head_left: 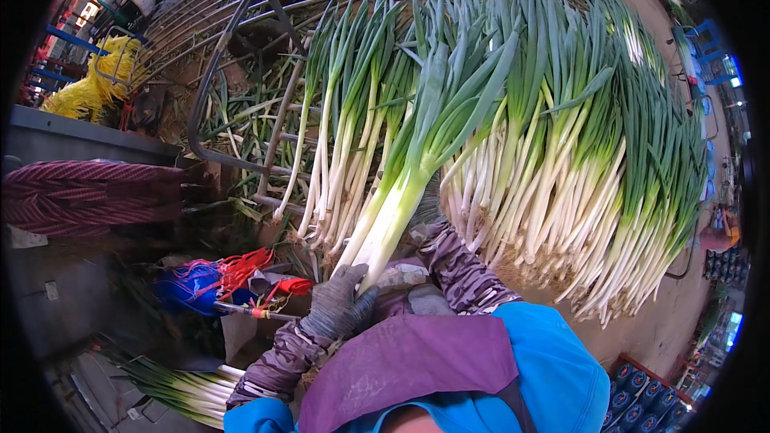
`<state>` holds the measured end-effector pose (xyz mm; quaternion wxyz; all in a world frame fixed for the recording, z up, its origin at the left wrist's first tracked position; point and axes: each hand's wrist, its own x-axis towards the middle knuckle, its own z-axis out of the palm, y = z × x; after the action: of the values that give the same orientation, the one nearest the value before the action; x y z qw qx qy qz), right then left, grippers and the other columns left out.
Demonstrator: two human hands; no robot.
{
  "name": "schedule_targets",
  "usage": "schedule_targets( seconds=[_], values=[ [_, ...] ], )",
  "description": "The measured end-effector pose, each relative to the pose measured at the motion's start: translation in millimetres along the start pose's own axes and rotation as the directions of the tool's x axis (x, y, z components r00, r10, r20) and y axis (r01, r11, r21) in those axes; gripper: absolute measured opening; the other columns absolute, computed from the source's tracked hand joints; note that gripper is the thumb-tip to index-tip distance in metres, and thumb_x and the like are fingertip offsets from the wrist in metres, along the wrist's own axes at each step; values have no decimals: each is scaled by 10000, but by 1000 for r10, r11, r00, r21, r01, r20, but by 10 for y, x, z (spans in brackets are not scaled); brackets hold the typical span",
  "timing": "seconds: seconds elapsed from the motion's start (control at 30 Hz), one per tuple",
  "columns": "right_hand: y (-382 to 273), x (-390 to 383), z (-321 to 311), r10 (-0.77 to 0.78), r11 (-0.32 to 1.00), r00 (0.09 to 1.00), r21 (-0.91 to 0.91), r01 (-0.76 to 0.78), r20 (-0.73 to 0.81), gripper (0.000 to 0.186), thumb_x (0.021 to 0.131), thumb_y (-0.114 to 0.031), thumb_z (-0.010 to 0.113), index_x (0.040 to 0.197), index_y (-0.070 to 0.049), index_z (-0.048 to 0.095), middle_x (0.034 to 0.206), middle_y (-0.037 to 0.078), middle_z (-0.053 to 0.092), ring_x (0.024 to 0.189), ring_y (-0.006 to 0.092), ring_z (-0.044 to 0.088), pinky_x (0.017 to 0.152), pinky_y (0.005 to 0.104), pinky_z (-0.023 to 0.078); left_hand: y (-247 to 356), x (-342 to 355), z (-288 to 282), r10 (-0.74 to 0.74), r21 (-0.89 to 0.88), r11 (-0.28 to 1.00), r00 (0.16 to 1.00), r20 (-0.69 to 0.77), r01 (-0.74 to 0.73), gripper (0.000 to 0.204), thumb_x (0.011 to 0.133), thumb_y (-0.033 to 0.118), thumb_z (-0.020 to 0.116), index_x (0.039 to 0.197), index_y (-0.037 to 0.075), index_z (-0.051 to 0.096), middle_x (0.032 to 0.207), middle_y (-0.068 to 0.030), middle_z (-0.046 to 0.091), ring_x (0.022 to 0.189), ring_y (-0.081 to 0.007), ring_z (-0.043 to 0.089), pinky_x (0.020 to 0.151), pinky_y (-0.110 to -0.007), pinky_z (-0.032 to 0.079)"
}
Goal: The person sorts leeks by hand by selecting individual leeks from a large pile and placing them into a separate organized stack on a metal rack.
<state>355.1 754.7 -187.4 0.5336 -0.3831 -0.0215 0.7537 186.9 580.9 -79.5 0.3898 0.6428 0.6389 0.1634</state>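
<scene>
The left hand (338,305) grips the held onions (393,208) low on their white stems; firm pressure there should keep them together. Slightly beyond, the right hand (431,202) is mostly hidden behind them, its grip unclear; light support should spare the leaves. Farther right of both hands lies the onion pile (561,160).

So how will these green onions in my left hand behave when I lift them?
The green onions probably stay fairly stiff along their straight white stalks; the long, fanned green leaves will likely bend and may make them top-heavy.
</scene>
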Motion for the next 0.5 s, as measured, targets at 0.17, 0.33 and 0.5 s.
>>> schedule_targets(
  seconds=[0.17, 0.33, 0.5],
  values=[
    [108, -12, -66, -6, 1000, 1000, 30, 5, 23, 680, 911, -650, 559, 1321, -108, 545, 1171, 93, 640, 1038, 261, 622, 903, 398, 529, 127, 799, -107, 336, 125, 938, 936, -104, -323, 670, 860, 507, 671, 1319, 44, 516, 1372, -255, 455, 1279, -416, 435, 1087, -490, 350],
    [72, 63, -269, 17, 997, 1000, 74, -19, 27, 651, 951, -662, 467, 1319, -131, 550, 1163, 77, 639, 1063, 264, 600, 943, 399, 500, 23, 1492, 352, 109, -172, 980, 994, 24, -104, 845, 934, 549, 539, 1542, 41, 246, 1575, -237, 263, 1496, -391, 151, 1205, -439, 157],
    [-135, -68, 22, -61, 998, 998, -10, 61, 2, 714, 920, -712, 465, 1326, -130, 546, 1169, 78, 628, 1033, 264, 596, 917, 402, 503, -120, 1632, 567, 93, -338, 937, 996, 10, -84, 831, 939, 549, 537, 1546, 54, 260, 1579, -222, 272, 1500, -387, 150, 1206, -431, 141]
  ],
)
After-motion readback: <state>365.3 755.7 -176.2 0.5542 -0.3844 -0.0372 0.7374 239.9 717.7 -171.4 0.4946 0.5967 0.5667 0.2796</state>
